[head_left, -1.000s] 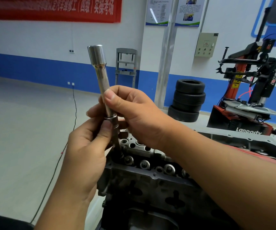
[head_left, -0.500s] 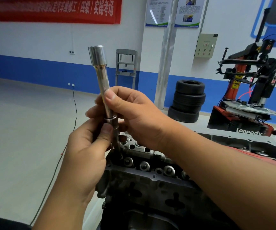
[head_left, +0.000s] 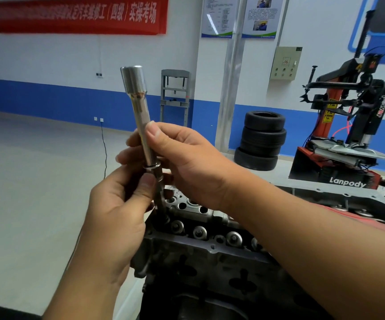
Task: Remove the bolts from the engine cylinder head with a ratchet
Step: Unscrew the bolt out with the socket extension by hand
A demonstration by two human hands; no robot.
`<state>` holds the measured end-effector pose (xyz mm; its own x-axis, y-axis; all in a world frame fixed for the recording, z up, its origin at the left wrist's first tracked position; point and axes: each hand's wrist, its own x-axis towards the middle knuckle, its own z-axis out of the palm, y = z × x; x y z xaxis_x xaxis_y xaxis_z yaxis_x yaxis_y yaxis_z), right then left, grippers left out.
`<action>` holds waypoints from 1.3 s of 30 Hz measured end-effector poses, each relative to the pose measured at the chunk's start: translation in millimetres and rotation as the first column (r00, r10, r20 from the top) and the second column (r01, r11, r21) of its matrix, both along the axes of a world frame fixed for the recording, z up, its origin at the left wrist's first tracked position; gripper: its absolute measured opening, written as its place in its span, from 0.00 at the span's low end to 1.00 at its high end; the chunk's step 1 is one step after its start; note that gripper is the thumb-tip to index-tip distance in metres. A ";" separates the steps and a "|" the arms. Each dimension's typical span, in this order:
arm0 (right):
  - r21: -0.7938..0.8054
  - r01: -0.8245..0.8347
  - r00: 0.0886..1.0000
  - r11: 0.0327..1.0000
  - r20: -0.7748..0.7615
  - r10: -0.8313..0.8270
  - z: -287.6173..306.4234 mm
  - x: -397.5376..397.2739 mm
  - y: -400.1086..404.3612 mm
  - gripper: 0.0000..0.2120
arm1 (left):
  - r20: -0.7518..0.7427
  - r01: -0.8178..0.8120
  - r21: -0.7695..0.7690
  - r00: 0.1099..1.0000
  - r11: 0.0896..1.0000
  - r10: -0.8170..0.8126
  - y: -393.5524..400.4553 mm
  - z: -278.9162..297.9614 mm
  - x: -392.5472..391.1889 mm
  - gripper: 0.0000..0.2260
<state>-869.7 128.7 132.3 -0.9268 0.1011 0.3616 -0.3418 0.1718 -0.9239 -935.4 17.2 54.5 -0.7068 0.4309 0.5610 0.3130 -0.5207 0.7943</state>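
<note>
the long shiny steel socket extension [head_left: 140, 116], its wide cup end up, stands nearly upright over the near left corner of the dark grey cast cylinder head [head_left: 200, 255]. below its collar a dark bolt shank [head_left: 160, 199] runs down toward a hole at that corner of the head. my right hand [head_left: 193, 165] pinches the bright shaft between thumb and curled fingers, just above the collar. my left hand [head_left: 117, 215] grips the darker shank under the collar, thumb pressed against it. a row of round valve spring caps [head_left: 233, 237] lies along the near edge of the head. well behind stand a stack of black tyres [head_left: 262, 140], a red and black tyre changer [head_left: 348, 135] and a red banner [head_left: 76, 15] on the white and blue wall.
</note>
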 end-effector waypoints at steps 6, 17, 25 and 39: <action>-0.010 0.000 1.000 1.000 0.026 0.001 -0.2 -2.4 0.9 0.12 | 0.030 -0.104 0.113 0.994 0.988 0.102 1.2 2.3 4.4 0.16; 0.000 -0.014 0.999 1.000 0.043 0.014 1.7 0.6 -0.3 0.09 | -0.005 -0.074 0.097 0.997 0.993 0.075 0.9 2.9 3.4 0.17; 0.037 -0.015 1.000 0.999 -0.003 0.015 4.2 2.9 0.0 0.10 | -0.054 0.010 -0.008 0.998 1.000 -0.010 -0.5 -1.7 -0.8 0.10; 0.015 -0.008 1.000 1.000 0.003 0.008 2.4 2.6 0.0 0.11 | -0.051 -0.088 -0.006 0.995 0.996 0.087 0.7 -4.6 -3.2 0.05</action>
